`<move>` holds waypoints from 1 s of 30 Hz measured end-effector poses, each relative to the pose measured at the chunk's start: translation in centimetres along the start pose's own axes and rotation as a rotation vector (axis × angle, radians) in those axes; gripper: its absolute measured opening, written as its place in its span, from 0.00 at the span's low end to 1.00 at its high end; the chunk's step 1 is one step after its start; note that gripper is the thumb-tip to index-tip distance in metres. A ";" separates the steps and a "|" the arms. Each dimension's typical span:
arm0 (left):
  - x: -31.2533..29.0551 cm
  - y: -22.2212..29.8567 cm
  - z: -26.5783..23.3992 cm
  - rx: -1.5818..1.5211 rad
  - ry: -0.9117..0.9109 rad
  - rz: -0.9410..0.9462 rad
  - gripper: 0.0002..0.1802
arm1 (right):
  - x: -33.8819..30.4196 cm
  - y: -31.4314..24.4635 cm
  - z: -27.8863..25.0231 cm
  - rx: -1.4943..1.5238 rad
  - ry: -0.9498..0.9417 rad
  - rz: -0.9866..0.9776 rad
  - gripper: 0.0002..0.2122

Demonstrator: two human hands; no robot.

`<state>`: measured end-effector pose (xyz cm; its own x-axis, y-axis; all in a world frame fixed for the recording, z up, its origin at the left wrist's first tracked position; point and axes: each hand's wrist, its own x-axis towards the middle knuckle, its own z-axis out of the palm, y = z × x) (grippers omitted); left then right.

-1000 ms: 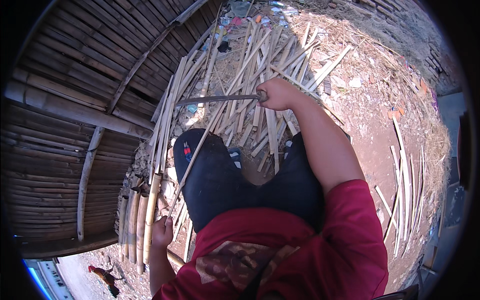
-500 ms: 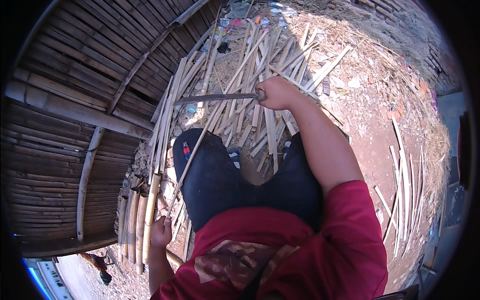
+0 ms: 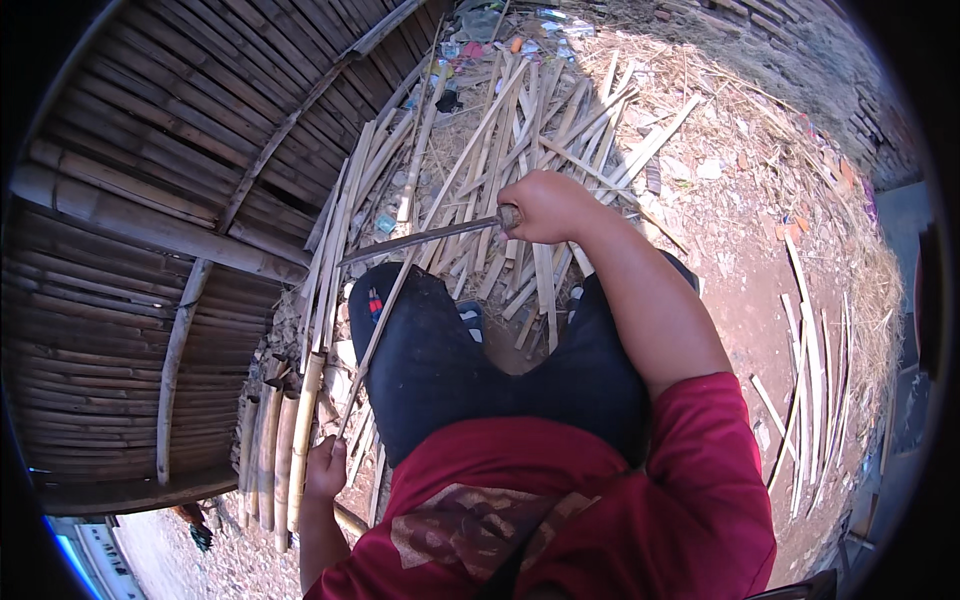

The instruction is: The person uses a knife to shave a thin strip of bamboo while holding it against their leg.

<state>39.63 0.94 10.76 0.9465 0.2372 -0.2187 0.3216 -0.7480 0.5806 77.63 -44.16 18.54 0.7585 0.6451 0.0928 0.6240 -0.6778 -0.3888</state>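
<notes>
Bamboo poles (image 3: 267,450) near held strip (image 3: 374,346)

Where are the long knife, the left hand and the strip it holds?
Long knife (image 3: 440,234), head view: middle of the blade.
Left hand (image 3: 325,467), head view: middle of the fist.
Held strip (image 3: 376,345), head view: stretch between left hand and knife.

A slatted bamboo wall (image 3: 90,365) rises on the left, beside sunlit reddish dirt ground (image 3: 728,300); brickwork (image 3: 765,18), perhaps, edges the upper right.
</notes>
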 end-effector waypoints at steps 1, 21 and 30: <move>0.1 0.7 0.0 0.019 0.009 -0.002 0.28 | 0.2 0.3 0.1 -0.010 0.012 0.040 0.17; 0.3 1.1 0.0 -0.089 -0.074 -0.080 0.31 | 2.3 2.2 3.8 0.113 0.044 0.123 0.15; 1.0 3.3 0.5 -0.046 -0.064 0.035 0.29 | 2.4 4.7 4.0 0.085 0.056 0.238 0.12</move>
<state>41.65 -1.60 12.09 0.9542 0.1699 -0.2461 0.2901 -0.7258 0.6238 81.59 -44.39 13.31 0.8928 0.4488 0.0387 0.4102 -0.7747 -0.4812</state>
